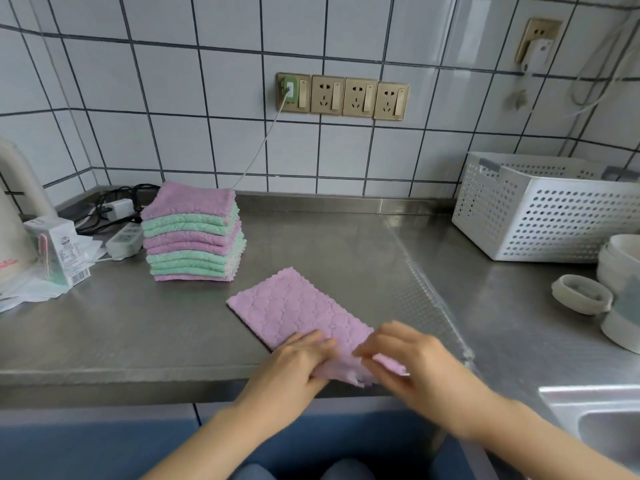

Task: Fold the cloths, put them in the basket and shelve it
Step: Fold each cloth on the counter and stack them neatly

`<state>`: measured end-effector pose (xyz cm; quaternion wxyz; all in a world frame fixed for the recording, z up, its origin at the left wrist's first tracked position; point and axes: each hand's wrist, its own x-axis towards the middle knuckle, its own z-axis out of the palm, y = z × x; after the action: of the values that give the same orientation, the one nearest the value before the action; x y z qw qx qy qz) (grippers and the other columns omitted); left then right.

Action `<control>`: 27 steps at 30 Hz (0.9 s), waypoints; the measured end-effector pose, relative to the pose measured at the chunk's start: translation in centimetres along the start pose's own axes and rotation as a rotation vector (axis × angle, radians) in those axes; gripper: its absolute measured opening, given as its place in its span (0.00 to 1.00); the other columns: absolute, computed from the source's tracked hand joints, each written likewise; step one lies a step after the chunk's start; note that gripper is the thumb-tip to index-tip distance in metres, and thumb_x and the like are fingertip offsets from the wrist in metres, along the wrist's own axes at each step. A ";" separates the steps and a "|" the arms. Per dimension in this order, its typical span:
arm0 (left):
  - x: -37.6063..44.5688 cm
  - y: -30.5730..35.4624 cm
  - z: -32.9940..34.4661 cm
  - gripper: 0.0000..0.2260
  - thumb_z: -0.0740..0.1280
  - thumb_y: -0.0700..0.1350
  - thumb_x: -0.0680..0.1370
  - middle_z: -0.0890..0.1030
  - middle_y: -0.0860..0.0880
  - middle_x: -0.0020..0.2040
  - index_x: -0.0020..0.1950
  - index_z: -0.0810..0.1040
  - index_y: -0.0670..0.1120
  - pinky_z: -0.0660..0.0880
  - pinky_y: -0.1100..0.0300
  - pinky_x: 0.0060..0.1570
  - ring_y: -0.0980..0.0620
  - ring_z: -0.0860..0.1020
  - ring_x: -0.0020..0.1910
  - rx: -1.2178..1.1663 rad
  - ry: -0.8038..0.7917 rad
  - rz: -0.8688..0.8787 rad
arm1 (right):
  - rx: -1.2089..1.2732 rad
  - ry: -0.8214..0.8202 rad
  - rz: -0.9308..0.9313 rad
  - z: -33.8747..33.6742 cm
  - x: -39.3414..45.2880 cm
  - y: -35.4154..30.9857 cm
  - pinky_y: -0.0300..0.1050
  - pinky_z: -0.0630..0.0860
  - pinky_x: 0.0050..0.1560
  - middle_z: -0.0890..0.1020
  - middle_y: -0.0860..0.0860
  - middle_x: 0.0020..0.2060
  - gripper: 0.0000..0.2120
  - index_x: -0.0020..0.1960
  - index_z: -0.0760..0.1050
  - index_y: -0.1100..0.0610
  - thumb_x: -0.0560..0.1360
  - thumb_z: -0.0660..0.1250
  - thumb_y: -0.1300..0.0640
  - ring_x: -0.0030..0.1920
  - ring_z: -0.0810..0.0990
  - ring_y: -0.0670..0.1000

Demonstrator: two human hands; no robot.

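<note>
Both hands pinch near edge of pink cloth (298, 311) on worktop (104, 327): left hand (298, 362), right hand (405, 355); basket (540, 216) far right

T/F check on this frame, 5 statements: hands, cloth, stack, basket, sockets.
1. Both hands grip the near edge of the pink cloth. True: left hand and right hand pinch it.
2. The stack sits in the basket. False: it stands on the counter, far left of the basket.
3. The stack mixes pink and green cloths. True.
4. The basket stands at the counter's right, by the wall. True.
5. All four sockets have plugs in. False: only the leftmost has one.
</note>
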<state>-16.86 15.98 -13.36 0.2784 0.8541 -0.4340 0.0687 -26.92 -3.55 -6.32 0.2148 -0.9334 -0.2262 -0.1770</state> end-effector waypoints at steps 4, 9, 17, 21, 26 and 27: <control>-2.0 -1.6 -2.3 0.20 0.67 0.44 0.78 0.67 0.62 0.70 0.69 0.72 0.54 0.49 0.68 0.73 0.67 0.56 0.72 -0.078 0.001 -0.075 | -0.127 0.030 0.219 0.0 -0.2 4.0 0.36 0.73 0.53 0.79 0.46 0.53 0.17 0.59 0.78 0.54 0.76 0.62 0.69 0.53 0.79 0.47; -4.8 -3.2 -5.1 0.29 0.65 0.33 0.76 0.67 0.69 0.67 0.66 0.68 0.66 0.53 0.75 0.69 0.73 0.59 0.70 -0.189 -0.003 -0.151 | -0.087 -0.218 0.210 2.9 0.8 4.1 0.36 0.67 0.65 0.70 0.47 0.66 0.32 0.71 0.66 0.52 0.68 0.57 0.67 0.66 0.69 0.48; -6.7 -5.2 -6.8 0.27 0.65 0.37 0.77 0.72 0.73 0.62 0.60 0.73 0.72 0.63 0.75 0.64 0.71 0.68 0.65 -0.337 -0.103 -0.271 | 0.129 -0.325 -0.075 5.9 4.1 1.7 0.35 0.60 0.71 0.70 0.45 0.70 0.27 0.70 0.70 0.53 0.71 0.68 0.62 0.72 0.61 0.37; -5.6 -5.8 -7.3 0.22 0.65 0.66 0.72 0.78 0.57 0.35 0.43 0.82 0.47 0.70 0.61 0.42 0.58 0.75 0.36 -0.385 -0.043 -0.416 | 0.413 -0.317 0.147 5.2 5.4 2.1 0.45 0.75 0.57 0.83 0.42 0.53 0.14 0.59 0.79 0.47 0.75 0.65 0.58 0.55 0.78 0.38; -1.2 -7.6 -8.1 0.20 0.69 0.58 0.73 0.64 0.50 0.29 0.30 0.67 0.48 0.60 0.57 0.34 0.54 0.64 0.29 -0.496 0.172 -0.601 | 0.747 -0.063 0.369 5.2 9.4 2.2 0.37 0.76 0.39 0.81 0.48 0.38 0.08 0.48 0.78 0.58 0.77 0.66 0.53 0.40 0.77 0.44; -0.4 -8.0 -8.1 0.19 0.69 0.57 0.73 0.66 0.49 0.30 0.32 0.68 0.47 0.61 0.57 0.35 0.54 0.65 0.30 -0.514 0.178 -0.652 | 0.737 -0.015 0.439 5.6 10.4 2.4 0.34 0.72 0.34 0.77 0.47 0.33 0.11 0.43 0.75 0.60 0.78 0.65 0.52 0.36 0.74 0.45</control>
<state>-9.88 24.35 -10.00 0.5258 0.8403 -0.1182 -0.0598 -15.70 0.81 -7.33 0.5650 -0.8215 -0.0720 -0.0274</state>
